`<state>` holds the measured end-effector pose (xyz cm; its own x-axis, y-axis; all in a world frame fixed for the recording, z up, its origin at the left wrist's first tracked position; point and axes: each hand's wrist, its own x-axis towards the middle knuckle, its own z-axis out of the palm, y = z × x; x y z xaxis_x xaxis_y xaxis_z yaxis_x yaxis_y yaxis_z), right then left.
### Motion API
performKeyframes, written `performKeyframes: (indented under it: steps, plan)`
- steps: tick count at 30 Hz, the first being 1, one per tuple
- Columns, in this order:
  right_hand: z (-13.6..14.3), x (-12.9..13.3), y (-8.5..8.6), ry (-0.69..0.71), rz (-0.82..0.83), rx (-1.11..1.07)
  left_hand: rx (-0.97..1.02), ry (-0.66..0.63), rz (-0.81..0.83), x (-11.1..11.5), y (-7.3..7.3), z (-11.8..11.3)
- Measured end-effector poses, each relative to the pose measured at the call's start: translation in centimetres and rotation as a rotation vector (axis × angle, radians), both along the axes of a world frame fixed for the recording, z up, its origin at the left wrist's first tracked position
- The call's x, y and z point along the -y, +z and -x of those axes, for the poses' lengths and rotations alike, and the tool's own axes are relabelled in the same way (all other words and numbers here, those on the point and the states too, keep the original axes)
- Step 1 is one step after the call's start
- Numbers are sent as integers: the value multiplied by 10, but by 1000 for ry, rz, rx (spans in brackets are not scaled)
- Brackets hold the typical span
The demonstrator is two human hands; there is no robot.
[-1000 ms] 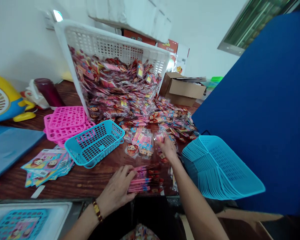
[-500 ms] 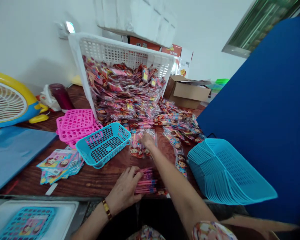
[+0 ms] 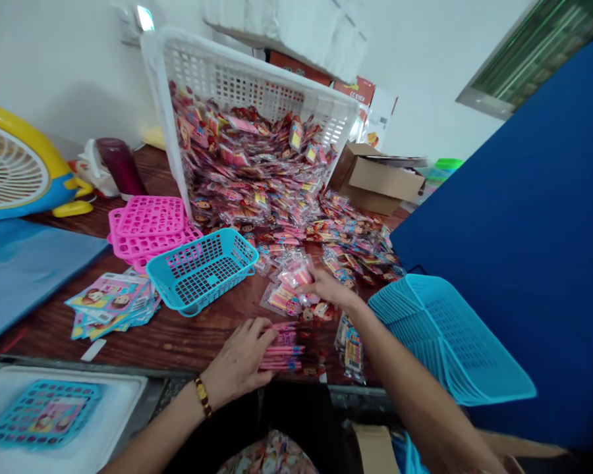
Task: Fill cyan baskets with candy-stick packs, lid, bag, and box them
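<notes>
My left hand (image 3: pixel 242 355) lies at the table's front edge, with thumb and fingers closed around the left end of a row of small pink packets (image 3: pixel 285 347) standing on edge. My right hand (image 3: pixel 327 288) is further forward, its fingertips pinched on a clear-wrapped pink packet (image 3: pixel 296 274). More flat packets (image 3: pixel 282 299) with cartoon faces lie under and around those fingers. Left of them stands a light-blue basket (image 3: pixel 202 273) with nothing in it.
A large white crate (image 3: pixel 261 85), tipped forward, spills packets across the back. Nested blue baskets (image 3: pixel 454 336) stand right, beside a blue panel (image 3: pixel 534 217). Pink baskets (image 3: pixel 151 227), printed cards (image 3: pixel 109 299) and a fan (image 3: pixel 14 161) are left. A cardboard box (image 3: pixel 380 181) sits behind.
My right hand has moved right and slightly nearer, and packets beneath it have shifted and spread. My left hand stays at the pink row. The camera view has tilted slightly.
</notes>
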<state>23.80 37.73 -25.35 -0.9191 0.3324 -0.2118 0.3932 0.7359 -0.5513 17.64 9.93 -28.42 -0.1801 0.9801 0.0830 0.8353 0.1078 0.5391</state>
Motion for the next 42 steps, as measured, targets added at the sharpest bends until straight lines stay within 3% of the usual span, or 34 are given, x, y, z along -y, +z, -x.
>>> performKeyframes:
  steps: [6,13,17,25,31,38,42]
  plan:
    - [-3,50,-19,31,-190,121,-4,4,5,0,1,0]
    - [-18,79,-9,197,-470,116,-10,5,0,1,0,-1]
    - [-32,91,-8,123,-423,119,20,-24,20,4,-2,-2]
    - [-13,69,-8,3,-333,213,-14,-25,-20,6,-13,-1]
    - [-14,68,-8,90,-527,117,-15,-16,11,6,-11,-2]
    - [2,60,-1,-1,-303,342,14,-15,15,3,-4,-3]
    - [11,53,6,2,-271,317,12,-17,9,3,-5,-3]
